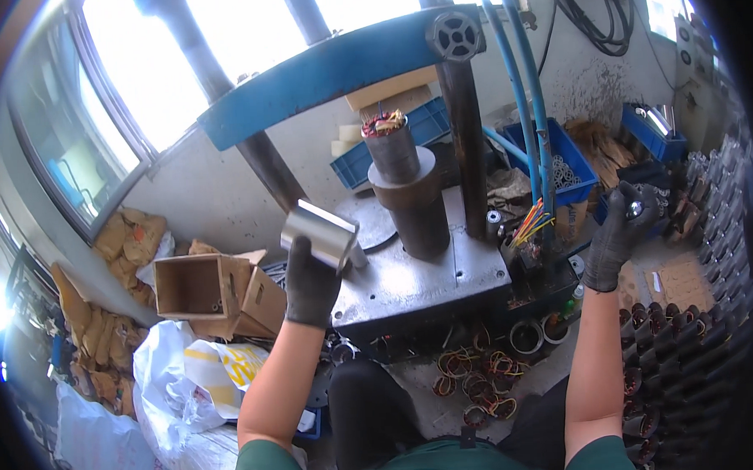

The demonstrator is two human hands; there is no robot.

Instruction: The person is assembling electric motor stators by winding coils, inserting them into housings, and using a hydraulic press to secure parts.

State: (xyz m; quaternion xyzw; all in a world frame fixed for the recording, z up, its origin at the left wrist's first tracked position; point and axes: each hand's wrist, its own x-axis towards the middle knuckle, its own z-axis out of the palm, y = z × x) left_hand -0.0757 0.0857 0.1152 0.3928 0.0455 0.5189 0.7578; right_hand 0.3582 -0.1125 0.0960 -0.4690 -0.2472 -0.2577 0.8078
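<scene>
One silver cylinder sits clasped in the left grip; right grip unclear.

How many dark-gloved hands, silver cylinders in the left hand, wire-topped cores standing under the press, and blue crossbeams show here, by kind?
Dark-gloved hands: 2, left hand and right hand
Silver cylinder: 1
Wire-topped core: 1
Blue crossbeam: 1
Total: 5

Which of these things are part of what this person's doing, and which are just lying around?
Seemingly part of the work:
silver sleeve, in the left hand
shiny piece, at the right hand
wire-topped cylinder, atop the metal post
blue press beam

Probably just lying about:
cardboard box
white plastic sacks
brown paper bundles
</scene>
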